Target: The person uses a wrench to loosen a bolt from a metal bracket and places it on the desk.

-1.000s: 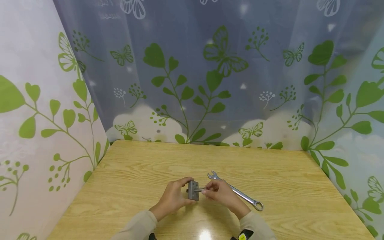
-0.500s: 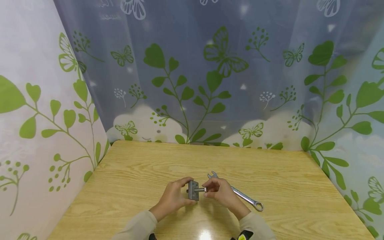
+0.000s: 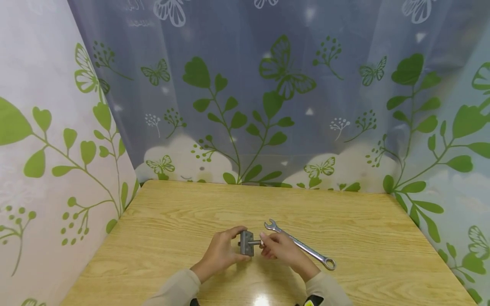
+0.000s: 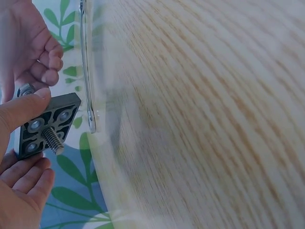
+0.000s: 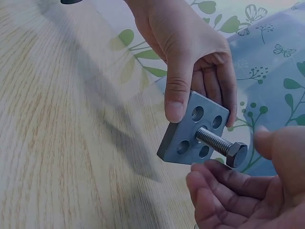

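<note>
My left hand (image 3: 220,250) grips a square grey metal plate (image 5: 170,142) by opposite edges, thumb on one edge and fingers on the other. A hex-head bolt (image 5: 217,140) passes through its centre between several round holes. In the left wrist view, the bolt's threaded end juts from the plate's ribbed face. My right hand (image 3: 285,250) is at the bolt's head, fingers loosely bent beneath it. A gap shows between right thumb and bolt head in the right wrist view; whether a finger touches the head I cannot tell.
A combination wrench (image 3: 306,247) lies slantwise on the wood-grain table (image 3: 183,208), just beyond and right of my right hand. Patterned curtains (image 3: 245,127) stand behind the table and at both sides.
My right fingers have shifted around the bolt head: the thumb has moved up and the other fingers down. Left hand and plate have stayed in place, and the wrench lies where it was.
</note>
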`<state>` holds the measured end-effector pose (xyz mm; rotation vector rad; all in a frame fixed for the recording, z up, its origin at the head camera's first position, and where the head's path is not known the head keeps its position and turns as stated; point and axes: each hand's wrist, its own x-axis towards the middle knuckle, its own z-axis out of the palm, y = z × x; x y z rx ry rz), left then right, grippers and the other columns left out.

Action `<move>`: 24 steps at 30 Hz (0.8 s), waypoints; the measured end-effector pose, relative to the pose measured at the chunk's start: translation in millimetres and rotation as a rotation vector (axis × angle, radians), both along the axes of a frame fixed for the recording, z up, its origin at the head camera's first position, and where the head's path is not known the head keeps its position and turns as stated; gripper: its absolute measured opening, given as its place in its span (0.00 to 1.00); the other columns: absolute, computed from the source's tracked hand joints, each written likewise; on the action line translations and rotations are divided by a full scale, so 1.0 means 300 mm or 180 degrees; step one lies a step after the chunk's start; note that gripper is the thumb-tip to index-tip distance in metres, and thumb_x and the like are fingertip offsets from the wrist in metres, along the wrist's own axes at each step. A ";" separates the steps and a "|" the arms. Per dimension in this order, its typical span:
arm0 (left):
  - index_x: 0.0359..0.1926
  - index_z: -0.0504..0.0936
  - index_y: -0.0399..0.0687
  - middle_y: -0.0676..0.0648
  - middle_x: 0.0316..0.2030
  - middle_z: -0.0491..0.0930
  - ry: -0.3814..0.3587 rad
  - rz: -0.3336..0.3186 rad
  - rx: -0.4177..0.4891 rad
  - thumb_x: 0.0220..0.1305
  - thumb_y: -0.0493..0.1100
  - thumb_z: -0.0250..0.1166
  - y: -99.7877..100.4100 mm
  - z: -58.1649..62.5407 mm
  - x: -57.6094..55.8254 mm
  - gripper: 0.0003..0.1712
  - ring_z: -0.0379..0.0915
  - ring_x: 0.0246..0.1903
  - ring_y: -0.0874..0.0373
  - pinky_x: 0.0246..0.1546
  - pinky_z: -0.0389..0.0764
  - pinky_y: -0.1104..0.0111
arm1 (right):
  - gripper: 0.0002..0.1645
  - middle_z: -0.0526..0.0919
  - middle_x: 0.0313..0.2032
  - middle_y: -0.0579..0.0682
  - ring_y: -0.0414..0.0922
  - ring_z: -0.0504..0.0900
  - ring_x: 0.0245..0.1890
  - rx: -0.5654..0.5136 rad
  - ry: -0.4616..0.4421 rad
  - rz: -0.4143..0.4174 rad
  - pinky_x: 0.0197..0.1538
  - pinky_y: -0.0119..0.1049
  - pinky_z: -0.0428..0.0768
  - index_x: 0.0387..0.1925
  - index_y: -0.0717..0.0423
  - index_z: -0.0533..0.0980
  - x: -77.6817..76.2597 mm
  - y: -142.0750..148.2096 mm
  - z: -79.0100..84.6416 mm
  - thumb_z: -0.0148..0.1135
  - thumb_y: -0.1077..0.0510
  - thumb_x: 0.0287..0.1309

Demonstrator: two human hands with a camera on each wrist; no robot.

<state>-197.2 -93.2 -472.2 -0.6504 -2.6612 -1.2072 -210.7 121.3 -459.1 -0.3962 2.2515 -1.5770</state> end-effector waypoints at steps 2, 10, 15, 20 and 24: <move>0.56 0.76 0.38 0.40 0.51 0.81 -0.0008 0.0001 0.0000 0.37 0.39 0.81 0.001 0.001 0.001 0.41 0.78 0.51 0.44 0.52 0.81 0.56 | 0.36 0.82 0.26 0.53 0.47 0.82 0.28 0.0044 -0.0040 -0.0092 0.34 0.42 0.84 0.35 0.71 0.77 -0.002 -0.003 -0.001 0.44 0.39 0.71; 0.57 0.76 0.37 0.41 0.52 0.80 0.0013 -0.0008 -0.0011 0.38 0.39 0.81 0.005 0.003 -0.002 0.41 0.77 0.52 0.45 0.53 0.80 0.56 | 0.36 0.78 0.19 0.47 0.40 0.77 0.20 0.0109 -0.0085 -0.0182 0.25 0.32 0.76 0.27 0.69 0.78 -0.005 -0.004 -0.004 0.46 0.39 0.70; 0.57 0.76 0.37 0.40 0.53 0.80 -0.0035 -0.0012 -0.0008 0.38 0.39 0.81 0.002 -0.003 -0.002 0.41 0.77 0.52 0.45 0.54 0.79 0.56 | 0.22 0.80 0.23 0.48 0.42 0.79 0.25 0.0062 0.0122 -0.0117 0.31 0.36 0.81 0.34 0.69 0.78 -0.008 0.006 0.001 0.59 0.49 0.65; 0.57 0.76 0.36 0.40 0.53 0.80 -0.0052 -0.0024 -0.0003 0.38 0.39 0.81 -0.001 -0.009 -0.003 0.41 0.77 0.53 0.45 0.55 0.79 0.56 | 0.14 0.81 0.31 0.51 0.43 0.78 0.32 0.0055 0.0481 -0.0129 0.36 0.34 0.79 0.41 0.66 0.79 -0.010 0.009 0.009 0.69 0.62 0.54; 0.57 0.76 0.37 0.40 0.53 0.80 -0.0056 -0.0016 -0.0004 0.38 0.39 0.81 -0.001 -0.008 -0.003 0.41 0.77 0.53 0.46 0.55 0.78 0.56 | 0.14 0.81 0.32 0.52 0.43 0.78 0.32 0.0022 0.0542 -0.0135 0.36 0.33 0.79 0.41 0.67 0.79 -0.014 0.008 0.007 0.69 0.67 0.51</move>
